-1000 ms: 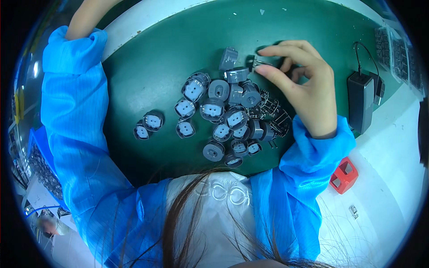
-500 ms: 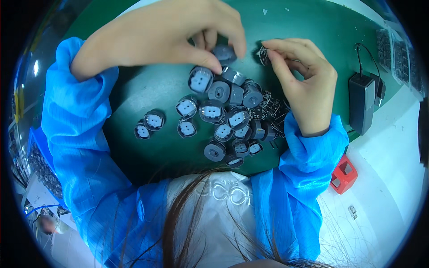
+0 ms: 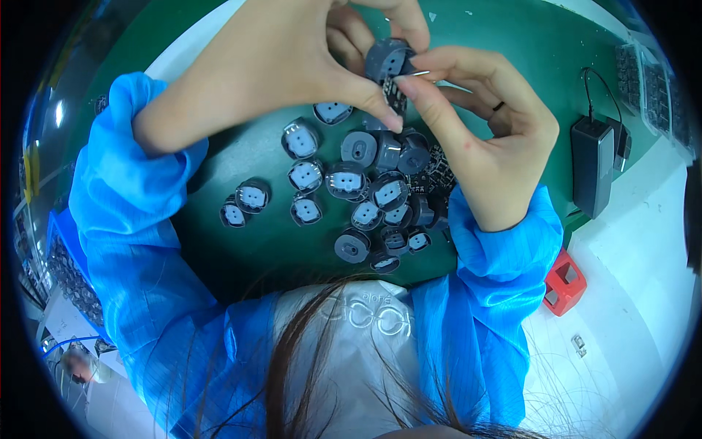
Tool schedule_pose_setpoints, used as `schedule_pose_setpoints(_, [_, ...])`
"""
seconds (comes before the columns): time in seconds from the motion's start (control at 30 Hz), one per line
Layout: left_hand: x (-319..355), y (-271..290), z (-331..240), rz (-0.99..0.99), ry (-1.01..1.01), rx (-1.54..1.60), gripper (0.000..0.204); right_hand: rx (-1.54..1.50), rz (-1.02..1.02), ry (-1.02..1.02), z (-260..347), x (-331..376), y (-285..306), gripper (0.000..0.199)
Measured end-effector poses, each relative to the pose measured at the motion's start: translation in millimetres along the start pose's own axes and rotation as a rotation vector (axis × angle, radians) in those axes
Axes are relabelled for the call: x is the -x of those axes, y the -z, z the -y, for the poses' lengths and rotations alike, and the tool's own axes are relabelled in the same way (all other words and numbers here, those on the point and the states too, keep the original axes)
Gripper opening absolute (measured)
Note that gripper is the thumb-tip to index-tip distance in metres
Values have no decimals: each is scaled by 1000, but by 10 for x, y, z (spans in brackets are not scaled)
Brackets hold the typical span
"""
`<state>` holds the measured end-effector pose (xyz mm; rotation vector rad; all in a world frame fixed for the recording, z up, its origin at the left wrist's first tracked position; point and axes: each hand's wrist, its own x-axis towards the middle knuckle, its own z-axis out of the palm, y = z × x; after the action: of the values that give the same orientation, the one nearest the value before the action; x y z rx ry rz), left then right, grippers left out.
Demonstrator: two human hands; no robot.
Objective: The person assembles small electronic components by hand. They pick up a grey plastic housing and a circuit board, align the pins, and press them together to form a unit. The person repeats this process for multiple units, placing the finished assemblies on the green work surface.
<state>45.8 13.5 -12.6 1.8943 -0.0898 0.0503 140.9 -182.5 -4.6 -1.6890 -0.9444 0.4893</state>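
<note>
A dark grey round plastic housing (image 3: 386, 57) with a pale inner face is gripped in my left hand (image 3: 292, 69), above the pile. Its thumb presses against a small black circuit board (image 3: 395, 99) at the housing's lower edge. My right hand (image 3: 493, 128) pinches the board's upper end between thumb and forefinger, where a thin metal piece (image 3: 418, 73) sticks out. The board touches the housing or lies right beside it; I cannot tell which. Below both hands are several similar housings (image 3: 347, 179), some showing pale inner faces. Loose circuit boards (image 3: 435, 175) lie beside them, partly behind my right wrist.
A black power adapter (image 3: 592, 164) with a cable lies on the green mat (image 3: 534, 44) at the right. Behind it stands a clear tray (image 3: 647, 88) of dark parts. A red plastic block (image 3: 564, 284) is near my right sleeve, a blue bin (image 3: 69, 252) at the left.
My hands have come together: the right moved left with the circuit board, the left lifted a housing from the pile. Another housing now lies farther left, pale face up.
</note>
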Motion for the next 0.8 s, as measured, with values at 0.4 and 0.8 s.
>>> schedule_pose_setpoints(0.4, [18,-15,-365,-10,261,202,30,295,-92,254,0,-45,97,18])
schedule_pose_setpoints(0.8, [34,-77,-103,-14,236,401,33,654,-153,525,26,-2,-5,17])
